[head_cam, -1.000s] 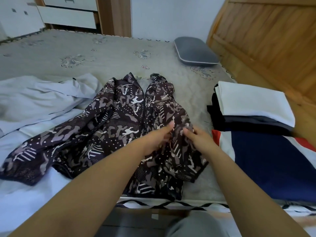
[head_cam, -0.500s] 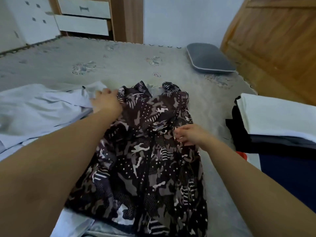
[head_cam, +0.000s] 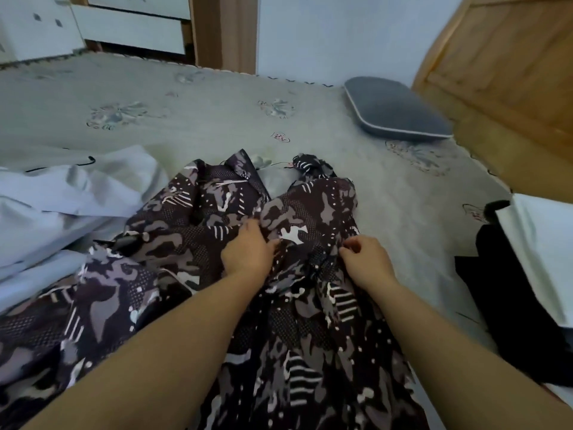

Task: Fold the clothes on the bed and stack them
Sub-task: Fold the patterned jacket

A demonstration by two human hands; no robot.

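Having come back from the far shoulder, the left hand (head_cam: 248, 254) is pinching the patterned jacket (head_cam: 192, 274) beside the gripping right hand (head_cam: 364, 262), straightening it for folding.

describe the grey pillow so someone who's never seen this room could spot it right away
Start at the wooden headboard on the right of the bed. Just left of its lower edge, at the far end, lies the pillow. It is flat, dark grey with a pale piped edge, and lies apart from the clothes.
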